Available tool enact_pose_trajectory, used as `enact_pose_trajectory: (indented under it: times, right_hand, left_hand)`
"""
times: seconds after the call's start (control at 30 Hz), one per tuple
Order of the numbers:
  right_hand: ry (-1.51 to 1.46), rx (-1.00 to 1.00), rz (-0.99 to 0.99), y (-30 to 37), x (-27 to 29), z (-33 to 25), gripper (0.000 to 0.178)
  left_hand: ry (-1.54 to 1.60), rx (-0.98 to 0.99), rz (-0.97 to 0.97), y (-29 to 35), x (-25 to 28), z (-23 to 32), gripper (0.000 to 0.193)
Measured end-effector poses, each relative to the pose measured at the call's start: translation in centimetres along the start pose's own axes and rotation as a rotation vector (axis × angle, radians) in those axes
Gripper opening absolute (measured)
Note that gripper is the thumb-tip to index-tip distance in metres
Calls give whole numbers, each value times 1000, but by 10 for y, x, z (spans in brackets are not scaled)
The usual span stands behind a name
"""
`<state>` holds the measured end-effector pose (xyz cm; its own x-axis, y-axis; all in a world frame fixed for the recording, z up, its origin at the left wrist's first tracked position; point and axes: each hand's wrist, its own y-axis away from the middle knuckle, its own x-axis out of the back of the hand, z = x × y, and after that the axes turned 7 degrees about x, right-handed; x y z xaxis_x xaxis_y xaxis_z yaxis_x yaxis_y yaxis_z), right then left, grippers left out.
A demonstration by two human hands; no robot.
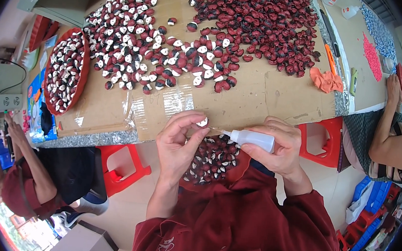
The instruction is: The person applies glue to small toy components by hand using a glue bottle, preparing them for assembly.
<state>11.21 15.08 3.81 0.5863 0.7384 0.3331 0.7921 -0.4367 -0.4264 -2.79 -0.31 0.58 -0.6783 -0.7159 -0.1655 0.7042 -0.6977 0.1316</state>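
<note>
Between the thumb and fingertips of my left hand [178, 140] is a small round piece [202, 122] with a white face. My right hand [280, 144] is closed around a white squeeze bottle [256, 140] with a thin nozzle. The nozzle points left at the piece, its tip close to it; whether they touch I cannot tell. Below my hands, a red tray [242, 171] in my lap holds many dark red, black and white pieces. On the table ahead lie a pile of white-faced pieces [127, 38] and a pile of dark red shell-like pieces [267, 26].
A red basket [85, 67] full of pieces stands at the table's left. Orange crumpled paper [326, 80] and an orange-handled tool [331, 59] lie on the right. Red stools [123, 166] stand beside the table. People sit at left and right, at neighbouring worktops.
</note>
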Motion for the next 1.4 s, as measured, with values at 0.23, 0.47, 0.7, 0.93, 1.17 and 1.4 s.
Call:
enact_pose_trajectory:
  times: [0.23, 0.47, 0.7, 0.93, 1.17, 1.4]
  right_hand:
    - [-9, -58, 3, -1, 5, 1, 25]
    - [-243, -257, 168, 0, -18, 17, 32]
    - [76, -34, 38, -22, -43, 20, 26]
    - [348, 85, 54, -40, -16, 40, 24]
    - [530, 132, -150, -45, -9, 37, 21]
    - [470, 177, -205, -29, 4, 38, 20]
  left_hand:
    - [-6, 35, -3, 1, 1, 3, 30]
    - [87, 131, 35, 8, 0, 7, 33]
    - [136, 172, -5, 16, 10, 3, 33]
    - [278, 224, -77, 19, 14, 0, 36]
    - [280, 143, -179, 18, 11, -1, 33]
    - [329, 227, -210, 18, 9, -3, 34]
